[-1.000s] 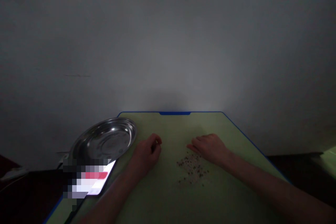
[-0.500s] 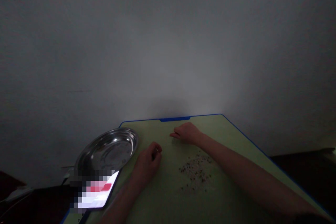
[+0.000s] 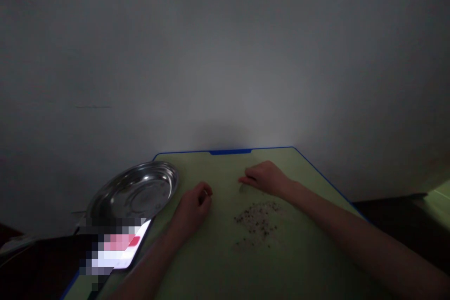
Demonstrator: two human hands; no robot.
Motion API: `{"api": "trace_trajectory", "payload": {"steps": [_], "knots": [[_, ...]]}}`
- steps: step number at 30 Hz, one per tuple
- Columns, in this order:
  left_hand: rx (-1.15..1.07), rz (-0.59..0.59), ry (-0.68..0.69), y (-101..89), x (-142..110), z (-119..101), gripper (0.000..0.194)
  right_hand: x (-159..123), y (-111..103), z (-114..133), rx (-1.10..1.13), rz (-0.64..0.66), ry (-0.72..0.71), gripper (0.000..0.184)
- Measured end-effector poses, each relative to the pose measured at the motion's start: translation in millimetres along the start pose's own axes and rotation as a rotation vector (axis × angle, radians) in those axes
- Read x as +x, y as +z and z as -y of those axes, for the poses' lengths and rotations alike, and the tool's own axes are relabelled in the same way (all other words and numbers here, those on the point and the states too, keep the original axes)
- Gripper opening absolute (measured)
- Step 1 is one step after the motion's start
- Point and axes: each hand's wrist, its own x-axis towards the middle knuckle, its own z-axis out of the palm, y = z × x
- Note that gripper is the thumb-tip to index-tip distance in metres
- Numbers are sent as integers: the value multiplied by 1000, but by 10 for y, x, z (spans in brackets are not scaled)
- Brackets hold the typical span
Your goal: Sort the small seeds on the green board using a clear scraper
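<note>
A loose heap of small dark and light grains (image 3: pixel 258 218) lies on a pale green table (image 3: pixel 225 262) with a blue rim. My left hand (image 3: pixel 194 206) rests curled on the table left of the heap, fingers pinched round something too small to make out. My right hand (image 3: pixel 267 178) lies palm down just beyond the heap, fingertips pressed to the table near a few stray grains. The light is dim.
A shiny steel plate (image 3: pixel 135 190) sits at the table's left edge. A lit phone (image 3: pixel 117 248) lies in front of the plate. A plain grey wall (image 3: pixel 225 56) stands right behind the table. Dark floor shows on both sides.
My right hand went from beside the heap to the far part of the table, then drew slightly back toward the heap. My left hand stayed curled in place.
</note>
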Motion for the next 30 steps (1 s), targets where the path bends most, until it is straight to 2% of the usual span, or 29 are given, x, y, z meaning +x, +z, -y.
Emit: {"api": "trace_trajectory", "payload": {"steps": [6, 11, 15, 19, 24, 27, 30], "knots": [[-1, -15, -22, -17, 26, -1, 12, -22, 142, -315, -2, -49, 165, 33], [-6, -9, -34, -17, 40, 17, 13, -119, 263, -228, 40, -41, 183, 32], [-3, -14, -16, -12, 41, 32, 14, -241, 194, -234, 65, -46, 220, 32], [28, 0, -24, -32, 44, 3, 16, -458, 134, -479, 74, -74, 351, 31], [22, 19, -37, -39, 58, -10, 18, -883, 248, -785, 92, -94, 528, 30], [21, 2, -38, -43, 58, -13, 23, -1063, 324, -811, 105, -84, 607, 31], [12, -28, -8, -57, 52, -35, 29, -1102, 357, -687, 107, -65, 649, 32]]}}
